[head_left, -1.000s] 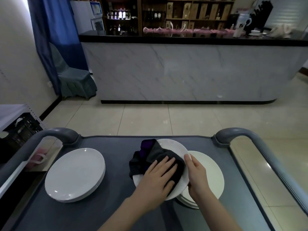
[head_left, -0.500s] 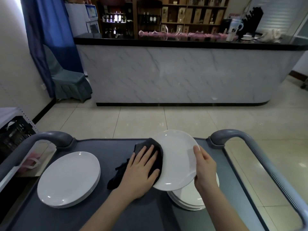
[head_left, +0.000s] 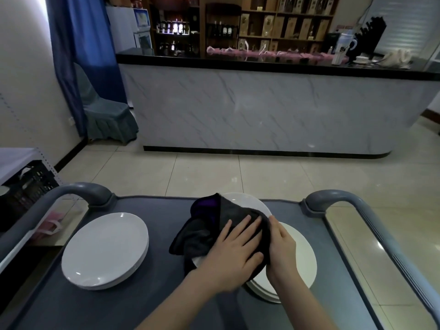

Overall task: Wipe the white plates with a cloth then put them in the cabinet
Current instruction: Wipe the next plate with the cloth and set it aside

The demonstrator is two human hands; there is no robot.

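1. Pressing down on a dark cloth [head_left: 202,232], the left hand [head_left: 238,251] lies flat with its fingers [head_left: 245,225] straight and close together. The cloth is soft, napped and crumpled, with a purple fold showing at its 12 o'clock edge.
2. The cloth covers most of a white plate [head_left: 242,203]. The plate is round, smooth and glossy, with only its far rim exposed.
3. The right hand [head_left: 282,246] grips this plate's rim at 3 o'clock, thumb on top. Its other fingers are hidden beneath.
4. The plate sits above a plate stack [head_left: 302,258] of matching white discs at 5 o'clock on the worktop [head_left: 71,306]. Whether they touch cannot be told.
5. A second stack [head_left: 104,248], shallow and glossy, lies at 9 o'clock, well apart from the cloth.
6. The worktop is a matte dark grey cart top with a raised lip. A curved grey handle [head_left: 81,189] rises at 10 o'clock and its twin at 2 o'clock.
7. The floor [head_left: 202,172] is pale glossy tile.
8. A marble-patterned bar [head_left: 262,110] with a black top stands at 12 o'clock, with wooden shelves [head_left: 273,20] behind it.
9. A covered chair [head_left: 104,115] and a blue curtain [head_left: 78,55] stand at 10 o'clock.
10. A black lattice crate [head_left: 26,186] sits at 9 o'clock.
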